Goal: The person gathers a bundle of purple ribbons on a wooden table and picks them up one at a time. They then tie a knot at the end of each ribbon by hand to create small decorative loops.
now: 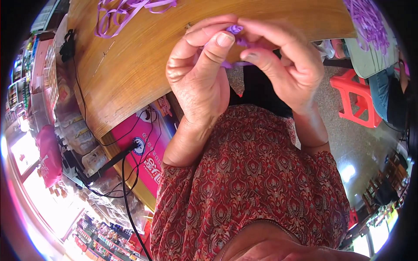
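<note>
A small folded knot of shiny purple ribbon [235, 29] is pinched between the thumb and fingers of my left hand [198, 71], above the table's near edge. Opposite it, my right hand [289, 65] curls its fingers around the loose ribbon strands. Its index finger reaches over to the knot, while its thumb stands a little apart from the index finger. Purple strands run between the two hands, partly hidden behind my fingers and slightly blurred.
More purple ribbon [126, 13] lies loose on the wooden table [130, 69]. A big purple bundle [370, 26] hangs at the far right, near a red plastic stool [357, 100]. Black cables [126, 178] and a pink box [143, 143] are at my left.
</note>
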`<move>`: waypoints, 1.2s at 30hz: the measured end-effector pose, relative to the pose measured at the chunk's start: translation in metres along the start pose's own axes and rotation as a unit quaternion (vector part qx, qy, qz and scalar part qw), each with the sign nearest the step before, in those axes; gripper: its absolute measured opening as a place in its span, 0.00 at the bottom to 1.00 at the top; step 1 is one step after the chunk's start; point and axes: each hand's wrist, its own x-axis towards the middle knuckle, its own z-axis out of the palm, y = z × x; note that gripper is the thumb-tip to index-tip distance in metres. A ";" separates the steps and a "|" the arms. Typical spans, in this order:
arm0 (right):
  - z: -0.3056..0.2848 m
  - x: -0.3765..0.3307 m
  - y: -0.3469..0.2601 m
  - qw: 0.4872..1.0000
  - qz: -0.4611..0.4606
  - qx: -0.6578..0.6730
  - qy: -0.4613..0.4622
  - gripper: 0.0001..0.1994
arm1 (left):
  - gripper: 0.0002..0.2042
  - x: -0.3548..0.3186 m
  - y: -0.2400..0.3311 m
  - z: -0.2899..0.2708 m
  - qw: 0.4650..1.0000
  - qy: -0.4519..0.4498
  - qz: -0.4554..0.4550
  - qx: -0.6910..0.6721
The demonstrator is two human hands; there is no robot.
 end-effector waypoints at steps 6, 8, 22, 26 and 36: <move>0.003 -0.005 -0.010 0.989 0.100 0.092 0.063 0.14 | 0.05 -0.008 0.001 0.001 0.996 0.031 -0.080 -0.019; 0.005 -0.005 -0.009 0.976 0.146 0.124 0.102 0.12 | 0.05 -0.009 0.000 0.006 0.998 0.038 -0.057 0.011; -0.011 -0.003 -0.005 0.999 0.046 0.004 0.026 0.11 | 0.06 -0.013 0.003 0.006 0.994 0.011 -0.044 0.102; -0.014 0.002 -0.010 0.998 0.007 -0.057 0.006 0.10 | 0.06 -0.012 0.004 0.007 0.994 0.006 -0.034 0.108; -0.018 0.020 -0.038 0.986 0.063 -0.152 -0.012 0.06 | 0.04 -0.010 0.003 0.003 0.995 -0.003 -0.063 0.075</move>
